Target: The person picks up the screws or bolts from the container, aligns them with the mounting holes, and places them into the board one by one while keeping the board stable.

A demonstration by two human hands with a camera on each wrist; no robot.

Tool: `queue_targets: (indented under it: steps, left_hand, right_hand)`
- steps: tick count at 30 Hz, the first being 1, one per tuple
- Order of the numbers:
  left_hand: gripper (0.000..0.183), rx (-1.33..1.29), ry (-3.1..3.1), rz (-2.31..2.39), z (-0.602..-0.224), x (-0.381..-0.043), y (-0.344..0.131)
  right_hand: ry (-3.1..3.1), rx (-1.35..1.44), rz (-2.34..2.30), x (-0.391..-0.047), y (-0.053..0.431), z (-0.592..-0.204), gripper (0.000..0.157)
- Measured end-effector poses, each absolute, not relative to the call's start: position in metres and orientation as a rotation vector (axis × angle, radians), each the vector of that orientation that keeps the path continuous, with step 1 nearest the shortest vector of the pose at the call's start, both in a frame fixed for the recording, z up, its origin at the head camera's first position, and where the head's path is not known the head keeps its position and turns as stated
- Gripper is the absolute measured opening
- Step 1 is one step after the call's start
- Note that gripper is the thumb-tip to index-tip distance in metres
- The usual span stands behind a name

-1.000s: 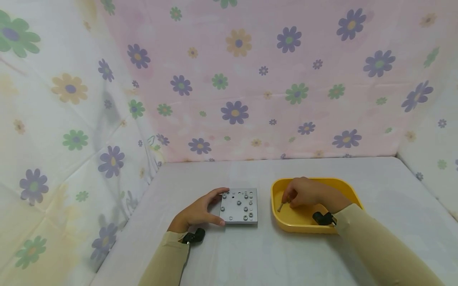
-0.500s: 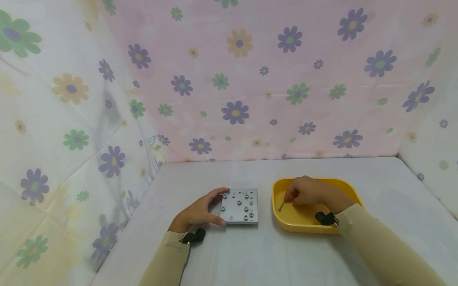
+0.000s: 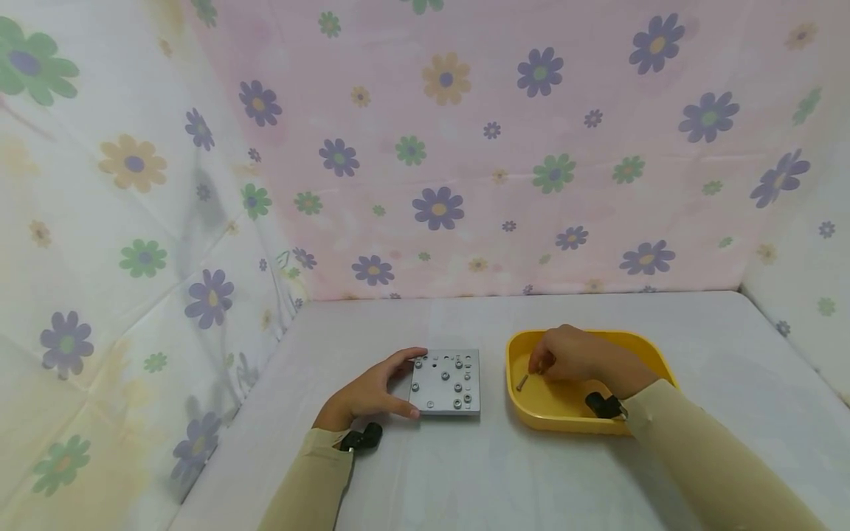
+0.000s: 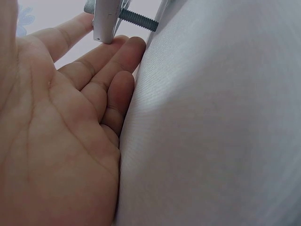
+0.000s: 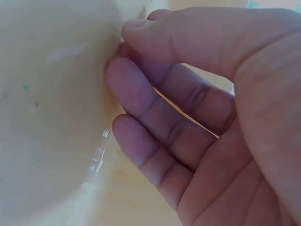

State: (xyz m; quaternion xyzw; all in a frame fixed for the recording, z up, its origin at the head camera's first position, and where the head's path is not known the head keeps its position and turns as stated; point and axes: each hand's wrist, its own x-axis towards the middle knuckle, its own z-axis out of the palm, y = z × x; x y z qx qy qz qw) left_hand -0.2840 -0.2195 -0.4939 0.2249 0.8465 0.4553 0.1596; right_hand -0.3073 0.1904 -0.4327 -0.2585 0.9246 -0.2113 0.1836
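A square silver metal plate (image 3: 434,398) lies left of centre on the table, several socket-head bolts (image 3: 446,376) in its face. My left hand (image 3: 368,391) holds its left side, a finger at the far corner and the thumb at the near one. In the left wrist view the plate's edge (image 4: 106,21) stands off the cloth, with a threaded bolt (image 4: 138,20) sticking out below it. Inside the yellow tray (image 3: 551,423), my right hand (image 3: 569,355) pinches a small screw (image 3: 522,383) that slants down-left from its fingertips. The right wrist view shows thumb and index together, the screw hidden.
The tray's raised walls surround my right hand. White cloth (image 3: 458,472) covers the table, and flower-print fabric (image 3: 478,243) hangs behind it and at both sides. A black wrist camera (image 3: 603,405) sits by the tray's near wall.
My right hand shifts very slightly right inside the tray, and the screw shows a little more beside its fingertips. The left hand and the plate stay in place; the head view drifts slightly.
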Motion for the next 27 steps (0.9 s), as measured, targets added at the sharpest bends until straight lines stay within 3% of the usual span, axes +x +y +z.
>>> queue_targets:
  steps: [9,27]
  left_hand:
    - [0.108,0.630,2.412,1.313,-0.4951,-0.2842,-0.2205]
    - [0.107,0.651,2.415,1.298,-0.4925,-0.2834,-0.2199]
  right_hand:
    - [2.608,-0.686,-0.590,-0.3076,0.1882,-0.4329,0.025]
    - [2.602,-0.646,-0.576,-0.3072,0.1869,-0.4342,0.016]
